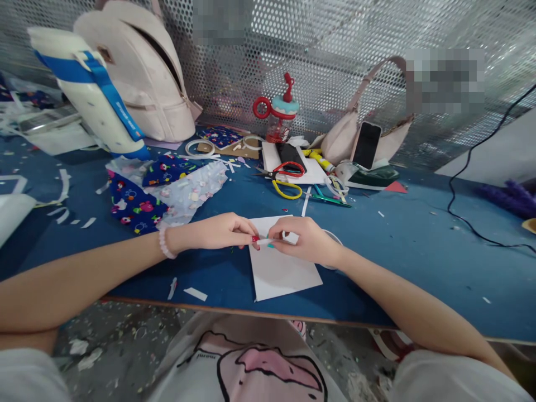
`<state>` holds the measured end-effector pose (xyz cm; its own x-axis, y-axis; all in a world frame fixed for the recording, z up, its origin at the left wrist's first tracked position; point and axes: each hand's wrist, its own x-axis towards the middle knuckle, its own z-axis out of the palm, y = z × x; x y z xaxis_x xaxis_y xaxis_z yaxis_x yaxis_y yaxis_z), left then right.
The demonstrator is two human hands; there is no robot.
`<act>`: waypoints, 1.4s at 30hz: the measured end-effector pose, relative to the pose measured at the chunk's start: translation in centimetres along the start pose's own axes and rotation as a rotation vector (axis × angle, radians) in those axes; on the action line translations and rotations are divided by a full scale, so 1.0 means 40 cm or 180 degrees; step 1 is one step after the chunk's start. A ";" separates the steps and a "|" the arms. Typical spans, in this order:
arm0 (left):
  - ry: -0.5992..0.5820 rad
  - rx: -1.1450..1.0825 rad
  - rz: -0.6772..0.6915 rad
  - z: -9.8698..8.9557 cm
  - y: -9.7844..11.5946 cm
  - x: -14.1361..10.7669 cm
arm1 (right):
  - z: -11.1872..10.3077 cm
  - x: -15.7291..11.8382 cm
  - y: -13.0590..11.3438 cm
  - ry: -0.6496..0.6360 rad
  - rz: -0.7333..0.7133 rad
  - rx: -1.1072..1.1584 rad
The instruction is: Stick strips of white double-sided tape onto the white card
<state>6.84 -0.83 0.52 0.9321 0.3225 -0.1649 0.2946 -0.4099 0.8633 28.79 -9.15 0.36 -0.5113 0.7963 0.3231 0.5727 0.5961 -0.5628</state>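
Observation:
Between my two hands is a narrow white strip (264, 242), perhaps paper or tape. My left hand (221, 230) pinches its left end with red-nailed fingertips. The other end is in the closed fingers of my right hand (304, 237), where a wider white piece (290, 238) also shows. Both hands are over a white rectangular sheet (285, 273), thin and stiff-looking, lying on the blue table (397, 251). A white ring-shaped roll (334, 237) lies partly hidden under my right wrist.
Patterned blue wrapping (140, 204) lies left of the sheet. Beyond are scissors (282, 176) with red and yellow handles, a teal pen (330, 200) and tape rolls (200, 148). A bottle (84, 89), backpack (134, 72), red-handled cup (281, 114) and phone (365, 145) stand at the back.

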 end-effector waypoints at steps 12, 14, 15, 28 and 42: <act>0.0046 0.0287 -0.0376 -0.007 0.004 -0.005 | 0.006 0.005 0.002 -0.0085 0.0352 0.0157; 0.0020 0.0231 -0.0315 -0.009 0.001 -0.003 | 0.006 0.005 0.004 -0.0063 0.0393 0.0181; 0.0028 0.0216 -0.0288 -0.010 -0.001 -0.002 | 0.006 0.005 0.005 -0.0049 0.0407 0.0210; 0.0373 0.0934 -0.0245 -0.015 -0.014 -0.001 | 0.011 0.005 0.003 -0.0285 0.0468 0.0389; 0.0960 0.1837 0.0214 0.005 -0.033 -0.004 | 0.018 0.004 0.002 -0.0302 0.0400 0.0325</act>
<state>6.32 -0.51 -0.70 0.8771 0.4709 0.0942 0.3817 -0.8026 0.4583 28.29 -9.04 -0.18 -0.5008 0.8478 0.1748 0.5703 0.4750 -0.6701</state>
